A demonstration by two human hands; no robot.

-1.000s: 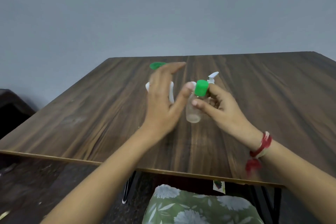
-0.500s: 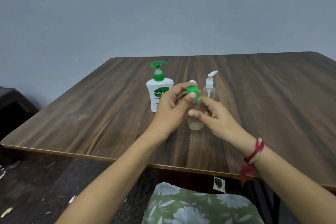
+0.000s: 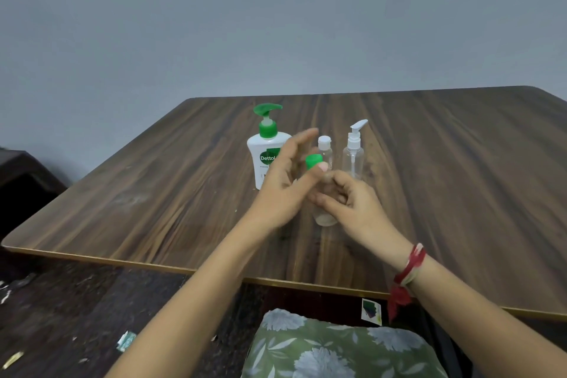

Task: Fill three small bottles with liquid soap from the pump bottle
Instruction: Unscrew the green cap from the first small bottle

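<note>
Dim, soft light; slight motion blur

Setting: a plain domestic room — likely a home.
Evidence: wood-grain table (image 3: 153, 193), bare grey wall (image 3: 276, 24), floral cushion (image 3: 337, 347), littered floor (image 3: 61, 301).

A pump bottle (image 3: 267, 159) is stood on the table (image 3: 153, 193). A capped bottle (image 3: 325, 152) and sprayer bottle (image 3: 353, 158) are set at its three o'clock.
</note>
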